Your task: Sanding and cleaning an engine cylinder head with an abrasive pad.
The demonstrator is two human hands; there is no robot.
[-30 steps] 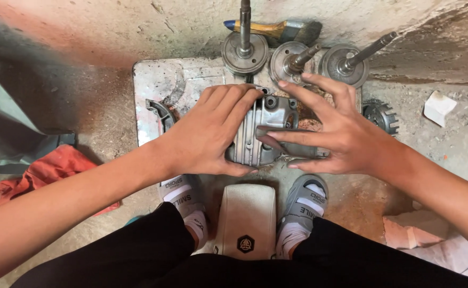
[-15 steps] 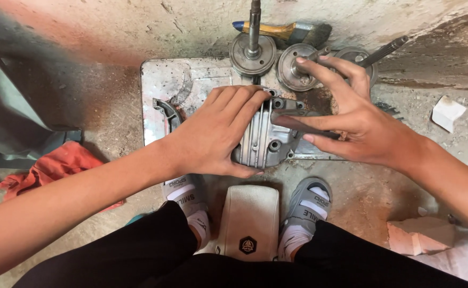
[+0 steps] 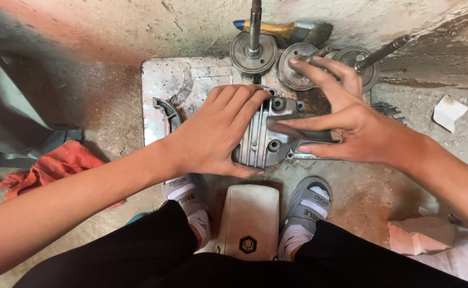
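A grey finned metal engine part [image 3: 270,140] lies on a worn metal plate [image 3: 162,88] on the floor in front of me. My left hand [image 3: 220,130] lies over its left side, fingers curled around it and thumb at its near edge. My right hand [image 3: 346,125] hovers at its right side with fingers spread; thumb and forefinger reach toward the part's top, and I cannot tell if they touch it. Beyond it stand three round metal discs with shafts: one upright [image 3: 253,50], one [image 3: 298,64] partly behind my fingers, one [image 3: 370,64] tilted.
A curved dark metal piece [image 3: 166,111] lies on the plate's left. A yellow-handled tool [image 3: 282,28] rests by the wall. A red rag [image 3: 58,165] lies left. White stone chunks [image 3: 449,112] [image 3: 420,234] sit right. A cream stool [image 3: 250,221] stands between my sandalled feet.
My right hand has lifted off the engine part and shifted right and back, fingers spreading. My left hand stays on the part. The view has shifted slightly.
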